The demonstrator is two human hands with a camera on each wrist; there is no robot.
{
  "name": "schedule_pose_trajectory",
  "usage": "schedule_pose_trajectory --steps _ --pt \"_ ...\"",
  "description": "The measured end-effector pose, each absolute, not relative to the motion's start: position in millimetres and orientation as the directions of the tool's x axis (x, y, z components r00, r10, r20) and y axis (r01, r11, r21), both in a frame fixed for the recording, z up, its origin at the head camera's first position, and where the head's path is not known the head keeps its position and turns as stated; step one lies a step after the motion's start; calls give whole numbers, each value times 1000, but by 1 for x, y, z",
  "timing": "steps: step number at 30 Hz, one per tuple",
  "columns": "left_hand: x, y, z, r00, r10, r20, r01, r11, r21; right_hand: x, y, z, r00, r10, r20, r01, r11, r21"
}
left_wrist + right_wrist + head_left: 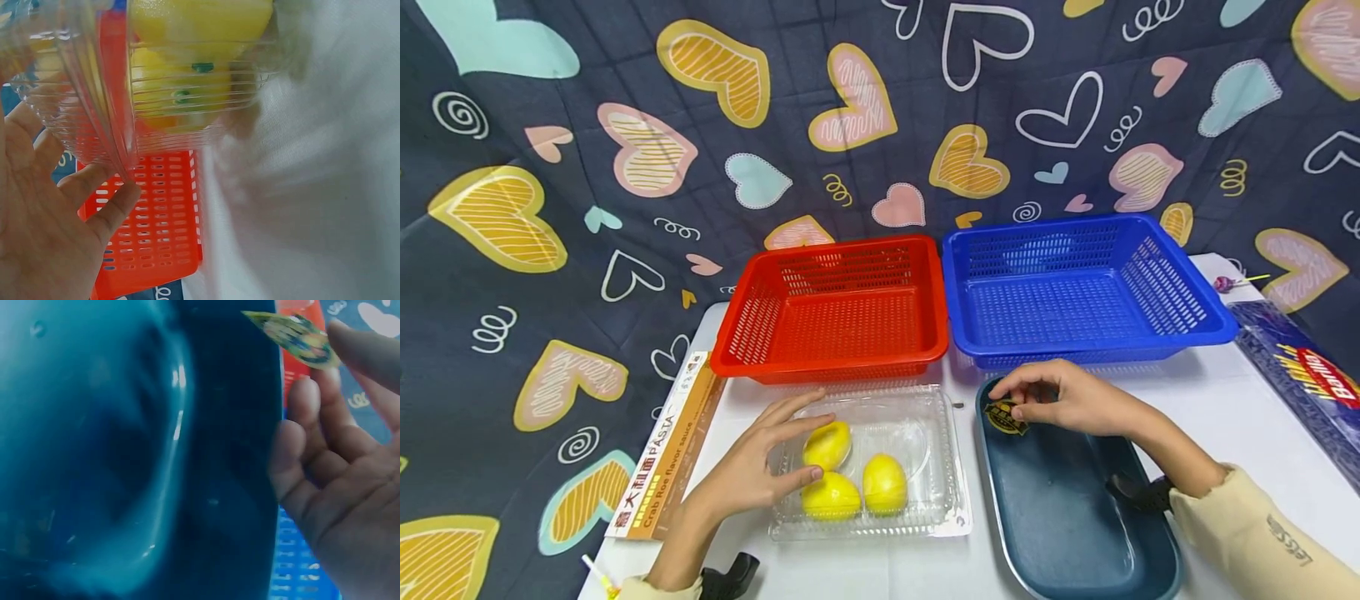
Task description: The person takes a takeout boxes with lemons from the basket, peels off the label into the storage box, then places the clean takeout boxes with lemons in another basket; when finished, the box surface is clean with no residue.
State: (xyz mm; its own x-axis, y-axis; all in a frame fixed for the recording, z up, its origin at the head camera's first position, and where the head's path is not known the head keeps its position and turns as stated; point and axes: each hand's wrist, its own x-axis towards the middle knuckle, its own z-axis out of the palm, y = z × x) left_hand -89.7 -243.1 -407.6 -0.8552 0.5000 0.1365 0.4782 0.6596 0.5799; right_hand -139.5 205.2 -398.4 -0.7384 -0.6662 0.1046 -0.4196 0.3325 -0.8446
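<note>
One black-gold label [1005,418] being pinched by right hand [1072,402] at tray's [1060,517] far-left corner, any slackening risking drop; spread-fingered left hand [751,465] touching clamshell [928,471]

Head view looks down and forward over left grip [748,467] and right grip [1071,402]; close wrist views face past each, sharing the red basket [850,325] beyond.

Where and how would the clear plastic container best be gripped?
Probably by the clear container's left and right rims, coming from both sides together: it is broad and shallow, with edges that jut out. The lemon-shaped yellow items lie mostly toward its left half, so a firmer hold there seems wise.
</note>
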Motion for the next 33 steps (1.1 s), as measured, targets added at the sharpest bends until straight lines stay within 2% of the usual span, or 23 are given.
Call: schedule_pose_trajectory --steps 5,13,24,33 --pt "-90 -243 -408 -855 501 133 477 660 580 -140 207 -404 -693 -721 -9 -355 353 -866" --pt "-91 -244 -409 -857 502 118 470 666 579 -139 211 -408 -659 -744 -111 -280 379 -882" --pt "-90 -242 -406 -868 486 100 445 672 592 -139 214 -410 -647 -744 -167 -286 440 -851" --pt "-89 -242 -406 -866 488 106 448 666 597 -140 215 -412 -642 -750 -160 -320 452 -832"
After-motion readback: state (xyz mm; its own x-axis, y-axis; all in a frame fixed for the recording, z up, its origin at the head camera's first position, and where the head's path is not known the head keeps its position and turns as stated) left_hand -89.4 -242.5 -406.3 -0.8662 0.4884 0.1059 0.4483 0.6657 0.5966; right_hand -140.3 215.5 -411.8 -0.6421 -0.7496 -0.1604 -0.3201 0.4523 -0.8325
